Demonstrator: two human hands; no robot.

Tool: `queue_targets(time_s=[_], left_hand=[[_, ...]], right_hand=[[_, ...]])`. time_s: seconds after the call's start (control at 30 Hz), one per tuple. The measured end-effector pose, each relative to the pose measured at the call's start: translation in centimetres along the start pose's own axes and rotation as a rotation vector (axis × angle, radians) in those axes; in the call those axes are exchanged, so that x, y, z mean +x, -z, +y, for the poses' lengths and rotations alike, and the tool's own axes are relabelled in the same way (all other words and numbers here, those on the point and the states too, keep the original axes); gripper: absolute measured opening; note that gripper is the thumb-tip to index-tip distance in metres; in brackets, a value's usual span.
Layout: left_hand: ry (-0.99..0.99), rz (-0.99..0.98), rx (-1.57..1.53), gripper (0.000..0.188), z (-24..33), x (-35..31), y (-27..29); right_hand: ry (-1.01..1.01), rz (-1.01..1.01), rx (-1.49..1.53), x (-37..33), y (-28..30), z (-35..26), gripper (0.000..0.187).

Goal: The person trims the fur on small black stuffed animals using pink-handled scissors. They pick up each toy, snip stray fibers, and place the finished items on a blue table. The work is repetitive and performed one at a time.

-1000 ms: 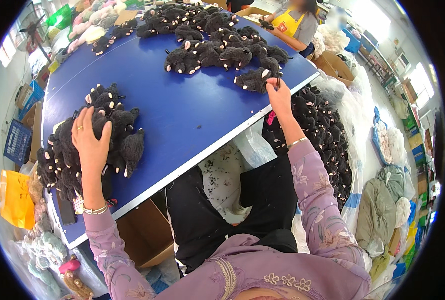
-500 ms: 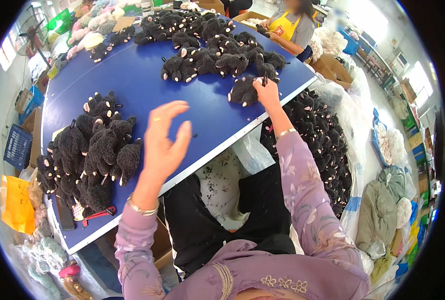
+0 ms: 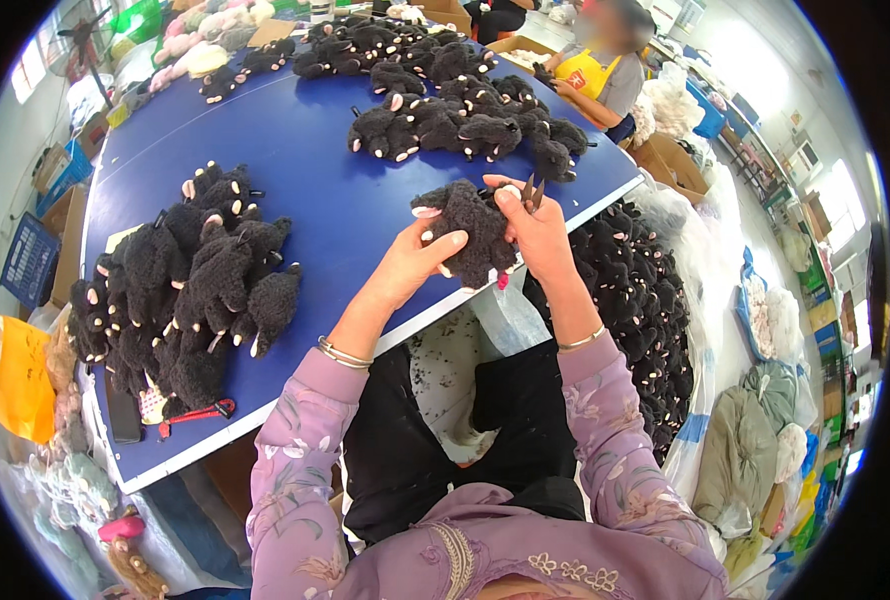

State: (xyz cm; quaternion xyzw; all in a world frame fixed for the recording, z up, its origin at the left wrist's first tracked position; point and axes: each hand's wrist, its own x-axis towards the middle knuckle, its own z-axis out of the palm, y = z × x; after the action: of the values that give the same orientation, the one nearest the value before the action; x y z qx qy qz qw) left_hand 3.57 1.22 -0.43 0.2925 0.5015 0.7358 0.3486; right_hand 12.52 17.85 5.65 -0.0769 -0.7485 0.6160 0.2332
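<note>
Here, left hand [image 3: 412,262] grips a black plush toy [image 3: 475,232] by its left side, thumb across the fur. Right hand [image 3: 538,228] closed around dark snips [image 3: 535,192], blades pointing far; fingers at toy's right side. Toy held up over near edge of blue table [image 3: 345,240]. Heap of similar toys [image 3: 190,285] on table, left; second heap [image 3: 445,95] on far side. More black toys [image 3: 637,310] piled right, beside table. Far right: person in yellow apron [image 3: 579,72].

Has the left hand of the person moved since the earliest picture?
Yes. Against the blue table, the left hand has moved rightward, away from the pile of black toys, and now holds a plush toy.
</note>
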Motion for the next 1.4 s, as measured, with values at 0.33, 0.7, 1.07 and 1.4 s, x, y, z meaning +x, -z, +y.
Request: queue_targets(time_s=[0.33, 0.7, 1.07, 1.4], left_hand=[[-0.229, 0.156, -0.245, 0.027, 0.3, -0.1, 0.5], [-0.115, 0.045, -0.06, 0.037, 0.8, -0.6, 0.2], [-0.048, -0.188, -0.153, 0.043, 0.4, -0.6, -0.1], [-0.181, 0.055, -0.509, 0.058, 1.5, 0.2, -0.2]], right_hand=[[-0.051, 0.11, 0.242, -0.4, -1.6, 1.5, 0.021], [0.192, -0.159, -0.369, 2.2, -2.4, -3.1, 0.032], [-0.056, 0.005, -0.176, 4.2, -0.9, 0.0, 0.03], [-0.166, 0.14, 0.258, -2.0, -1.3, 1.2, 0.036]])
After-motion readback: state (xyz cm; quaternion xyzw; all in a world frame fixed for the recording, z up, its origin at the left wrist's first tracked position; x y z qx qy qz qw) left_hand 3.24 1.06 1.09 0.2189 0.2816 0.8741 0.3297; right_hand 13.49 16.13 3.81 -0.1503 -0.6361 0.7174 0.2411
